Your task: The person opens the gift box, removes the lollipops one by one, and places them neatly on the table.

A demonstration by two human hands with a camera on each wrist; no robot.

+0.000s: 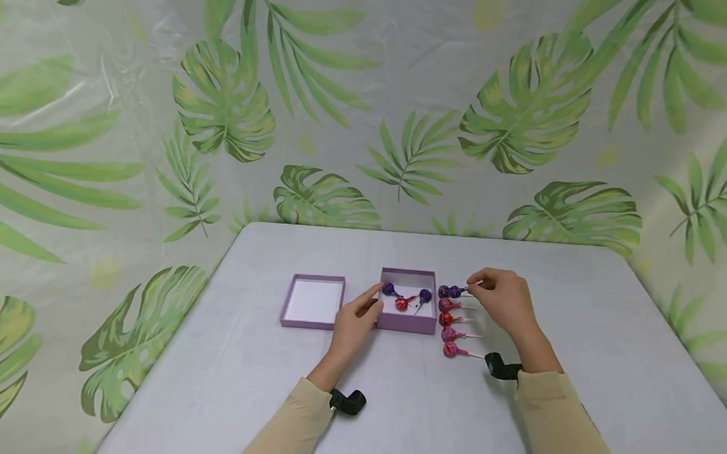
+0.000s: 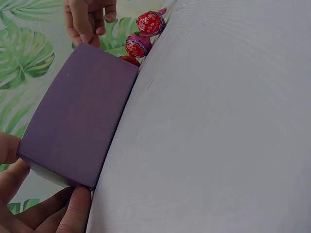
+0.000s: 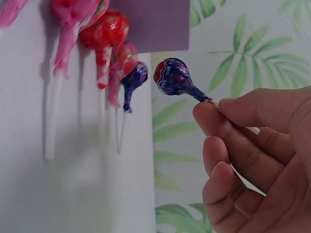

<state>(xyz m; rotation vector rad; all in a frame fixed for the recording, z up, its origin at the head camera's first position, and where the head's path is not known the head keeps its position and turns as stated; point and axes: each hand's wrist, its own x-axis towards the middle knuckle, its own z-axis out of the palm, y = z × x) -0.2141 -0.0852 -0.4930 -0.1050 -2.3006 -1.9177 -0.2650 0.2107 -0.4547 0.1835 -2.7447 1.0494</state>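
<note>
My right hand [image 1: 504, 300] pinches the stick of a purple-wrapped lollipop [image 3: 176, 77] between thumb and forefinger, its round head pointing left. This lollipop is raised above the far end of a row of lollipops to the right of an open purple box [image 1: 405, 324]. Another purple lollipop [image 3: 134, 80] heads that row, followed by red and pink ones [image 1: 451, 349] lying with sticks to the right. My left hand [image 1: 354, 322] holds the box at its left side, fingertips at the rim and lower corner [image 2: 77, 206]. Inside lie two purple lollipops [image 1: 424, 296] and a red one [image 1: 401, 304].
A shallow purple-edged box lid [image 1: 314, 301], white inside, lies left of the box. The white table [image 1: 226, 382] ends at a leaf-patterned backdrop [image 1: 416, 88]. Each wrist wears a black camera [image 1: 350, 403].
</note>
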